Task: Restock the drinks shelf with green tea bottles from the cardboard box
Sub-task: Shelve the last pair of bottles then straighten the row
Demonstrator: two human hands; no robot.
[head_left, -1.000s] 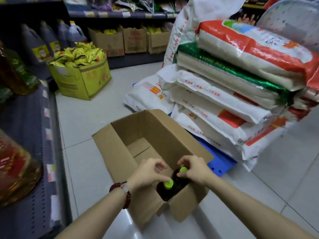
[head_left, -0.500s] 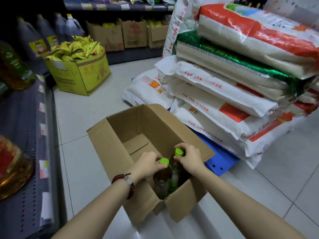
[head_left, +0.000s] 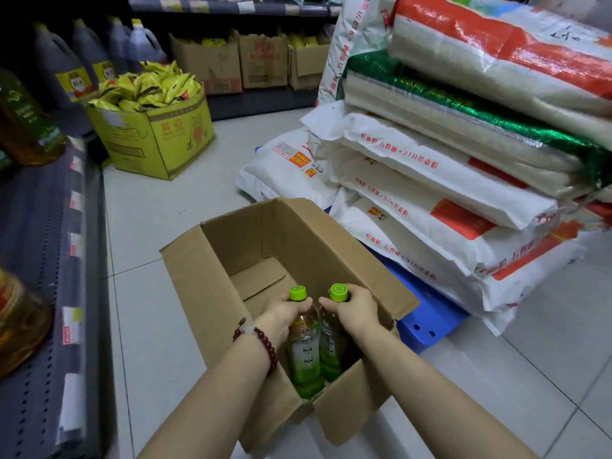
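Head view, looking down, close above box [head_left: 212,270]

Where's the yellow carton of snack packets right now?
Head view, upper left: the yellow carton stands on the floor beside the left shelf, beyond the cardboard box.
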